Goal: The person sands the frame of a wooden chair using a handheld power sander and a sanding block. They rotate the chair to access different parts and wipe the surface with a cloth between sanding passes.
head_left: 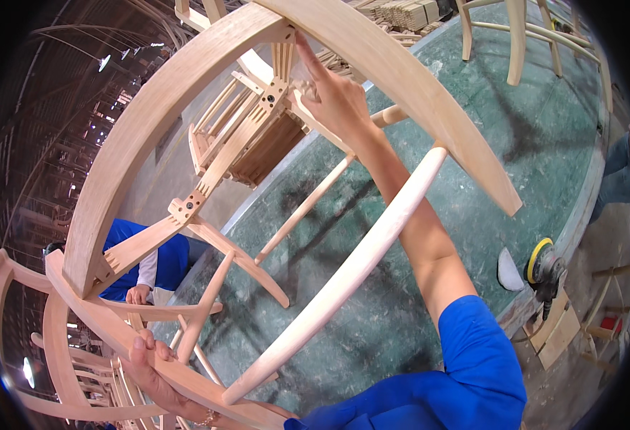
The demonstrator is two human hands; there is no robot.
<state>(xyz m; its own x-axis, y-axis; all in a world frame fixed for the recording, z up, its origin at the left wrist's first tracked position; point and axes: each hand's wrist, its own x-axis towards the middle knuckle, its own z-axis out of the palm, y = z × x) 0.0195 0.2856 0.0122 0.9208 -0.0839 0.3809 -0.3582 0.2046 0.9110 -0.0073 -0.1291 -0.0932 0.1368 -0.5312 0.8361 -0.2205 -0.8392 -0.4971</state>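
A pale wooden chair frame (125, 136) is tilted up before me, with broad curved rails, round legs and dark-holed joints. My left hand (158, 380) wraps its fingers over the curved lower rail at the near left. Reaching through the frame, my right hand (336, 100) has its index finger stretched out, the fingertip at the corner joint near the top where two rails meet. Its other fingers are partly hidden and seem to grip nothing. A slim round leg (343, 276) crosses in front of my right forearm.
The frame stands over a green worktable (465, 236). At its right edge lie a sander (542, 261) with a yellow pad and a pale half-round piece (508, 271). A person in blue (168, 251) is beyond the frame at left. More chair frames (519, 39) and wood stacks (404, 13) stand farther off.
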